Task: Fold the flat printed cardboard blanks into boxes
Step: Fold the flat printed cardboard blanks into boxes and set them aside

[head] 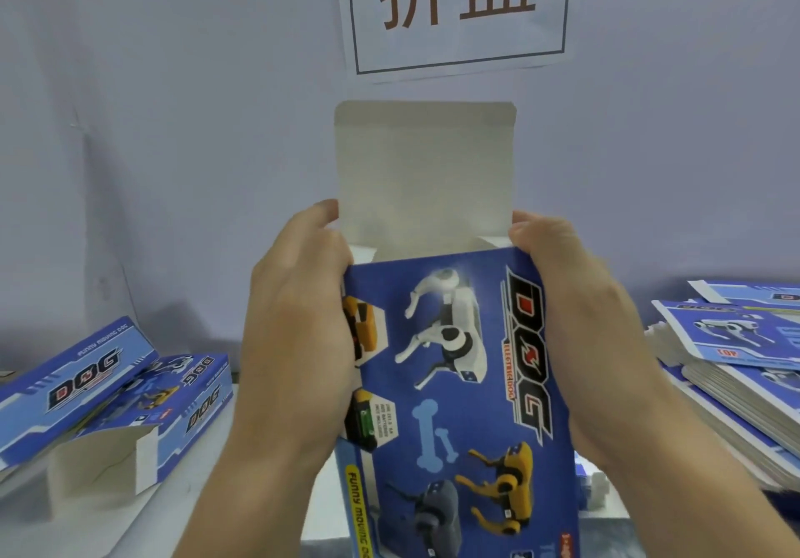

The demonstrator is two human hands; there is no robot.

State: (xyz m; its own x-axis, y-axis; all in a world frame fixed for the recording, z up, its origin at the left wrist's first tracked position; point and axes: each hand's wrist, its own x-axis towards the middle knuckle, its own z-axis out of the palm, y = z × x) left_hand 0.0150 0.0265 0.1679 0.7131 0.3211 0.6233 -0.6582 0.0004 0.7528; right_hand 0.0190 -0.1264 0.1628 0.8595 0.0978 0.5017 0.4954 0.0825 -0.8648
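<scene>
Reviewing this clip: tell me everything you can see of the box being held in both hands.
The box is blue printed cardboard showing white, yellow and grey robot dogs, a blue bone and a "DOG" logo. It is opened into a tube and held up in front of the wall, far end open. Its plain grey lid flap stands straight up, with small side flaps beside the opening. The left hand grips its left edge, the right hand its right edge.

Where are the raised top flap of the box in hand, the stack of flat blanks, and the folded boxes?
top flap (424, 168), head view, middle of its plain inner face.
stack of flat blanks (736, 363), head view, printed top sheet at right.
folded boxes (86, 389), head view, side panel of the nearest box at left.
</scene>
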